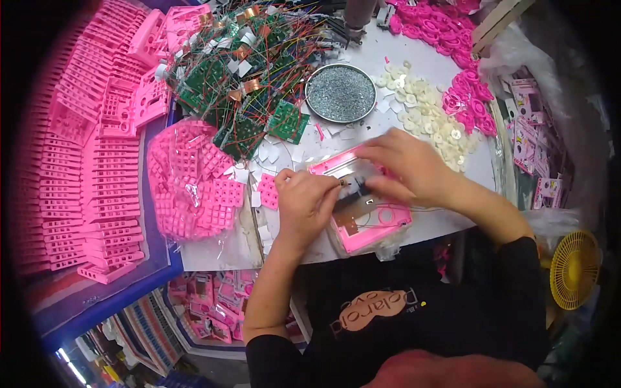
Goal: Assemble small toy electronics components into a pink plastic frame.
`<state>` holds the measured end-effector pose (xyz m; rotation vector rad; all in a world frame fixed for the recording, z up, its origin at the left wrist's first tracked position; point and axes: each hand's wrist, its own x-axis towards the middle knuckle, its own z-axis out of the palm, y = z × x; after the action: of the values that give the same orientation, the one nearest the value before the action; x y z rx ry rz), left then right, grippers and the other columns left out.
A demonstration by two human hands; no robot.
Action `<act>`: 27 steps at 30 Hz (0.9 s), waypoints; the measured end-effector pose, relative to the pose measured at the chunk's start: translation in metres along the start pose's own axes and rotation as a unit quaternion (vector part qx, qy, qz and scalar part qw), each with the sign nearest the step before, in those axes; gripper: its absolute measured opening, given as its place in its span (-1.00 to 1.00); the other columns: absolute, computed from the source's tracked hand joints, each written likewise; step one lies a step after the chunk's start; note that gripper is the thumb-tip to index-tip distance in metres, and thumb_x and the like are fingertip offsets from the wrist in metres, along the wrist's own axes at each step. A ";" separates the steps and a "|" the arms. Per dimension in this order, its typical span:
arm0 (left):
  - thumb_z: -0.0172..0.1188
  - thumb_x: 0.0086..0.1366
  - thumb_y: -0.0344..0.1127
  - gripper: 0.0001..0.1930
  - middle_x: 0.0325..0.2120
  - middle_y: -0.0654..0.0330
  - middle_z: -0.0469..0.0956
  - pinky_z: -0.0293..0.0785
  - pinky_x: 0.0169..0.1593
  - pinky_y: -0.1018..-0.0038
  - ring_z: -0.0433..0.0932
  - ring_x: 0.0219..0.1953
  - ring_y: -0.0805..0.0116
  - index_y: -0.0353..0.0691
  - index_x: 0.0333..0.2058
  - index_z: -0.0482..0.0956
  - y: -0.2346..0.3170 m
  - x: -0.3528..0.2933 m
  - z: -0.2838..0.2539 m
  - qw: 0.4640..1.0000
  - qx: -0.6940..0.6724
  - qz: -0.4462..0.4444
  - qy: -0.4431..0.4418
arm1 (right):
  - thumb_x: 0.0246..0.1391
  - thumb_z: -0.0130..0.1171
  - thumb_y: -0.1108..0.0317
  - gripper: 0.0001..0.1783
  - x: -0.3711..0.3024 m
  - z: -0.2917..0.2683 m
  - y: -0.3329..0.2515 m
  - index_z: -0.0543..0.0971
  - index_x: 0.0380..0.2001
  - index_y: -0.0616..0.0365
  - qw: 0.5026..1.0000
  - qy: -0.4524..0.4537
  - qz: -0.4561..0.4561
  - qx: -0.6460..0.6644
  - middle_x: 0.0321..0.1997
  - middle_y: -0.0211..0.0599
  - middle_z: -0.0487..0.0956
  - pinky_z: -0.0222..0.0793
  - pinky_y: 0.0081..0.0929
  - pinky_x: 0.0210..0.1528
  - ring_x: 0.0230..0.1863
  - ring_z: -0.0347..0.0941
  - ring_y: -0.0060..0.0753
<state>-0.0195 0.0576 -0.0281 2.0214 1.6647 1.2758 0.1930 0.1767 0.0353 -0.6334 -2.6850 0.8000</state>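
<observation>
Your pink casing (369, 240) lies at frame centre, near the table edge, presumably for two-handed access. Your left hand (303, 205) is narrowed, apparently pinching a small dark part (343, 183) for control; your right hand (417, 169) arches over the casing, thumb and fingers apart, any grip undeterminable. The metal dish (341, 121) sits upper centre, seemingly for easy reach.

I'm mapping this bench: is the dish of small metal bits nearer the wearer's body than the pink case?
No, the dish sits beyond the pink case, farther from the wearer.
</observation>
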 end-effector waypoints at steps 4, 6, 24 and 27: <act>0.39 0.11 -0.41 -0.87 -0.47 0.35 0.61 0.17 -0.03 0.30 0.53 -0.37 0.37 -0.07 -0.35 0.64 0.000 0.005 0.004 0.999 0.041 0.027 0.008 | 0.04 0.36 0.14 -0.61 -0.007 0.018 0.006 0.57 -0.15 0.12 0.992 0.023 -0.123 -0.026 0.23 -0.10 0.45 0.32 -0.05 0.25 0.26 0.27 0.12; 0.40 0.10 -0.41 -0.86 -0.48 0.35 0.61 0.17 -0.04 0.30 0.53 -0.38 0.37 -0.07 -0.35 0.64 0.002 -0.001 0.000 0.999 0.051 -0.001 0.020 | -0.05 0.43 0.22 -0.50 -0.011 0.005 0.008 0.52 -0.03 0.10 0.989 0.035 -0.142 0.002 0.19 -0.12 0.48 0.33 -0.02 0.25 0.24 0.30 0.15; 0.38 0.11 -0.36 -0.89 -0.40 0.30 0.65 0.30 0.03 0.24 0.56 -0.29 0.29 -0.10 -0.36 0.65 -0.008 0.033 -0.024 0.975 0.050 0.082 -0.199 | -0.28 0.48 0.34 -0.38 0.001 0.019 0.021 0.53 -0.03 0.05 0.989 -0.062 -0.133 0.003 -0.09 -0.32 0.52 0.42 -0.22 0.01 -0.04 0.41 -0.13; 0.36 0.11 -0.38 -0.84 -0.38 0.27 0.65 0.32 0.02 0.24 0.56 -0.28 0.30 -0.12 -0.29 0.66 0.005 0.028 -0.027 0.965 0.128 0.134 -0.183 | -0.26 0.46 0.33 -0.41 0.002 0.016 0.021 0.55 -0.04 0.00 0.985 -0.069 -0.156 -0.020 -0.08 -0.33 0.52 0.42 -0.22 -0.01 -0.05 0.41 -0.14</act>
<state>-0.0359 0.0718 0.0047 2.5192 1.4788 0.7115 0.1918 0.1862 0.0108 -0.1610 -2.8313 0.7283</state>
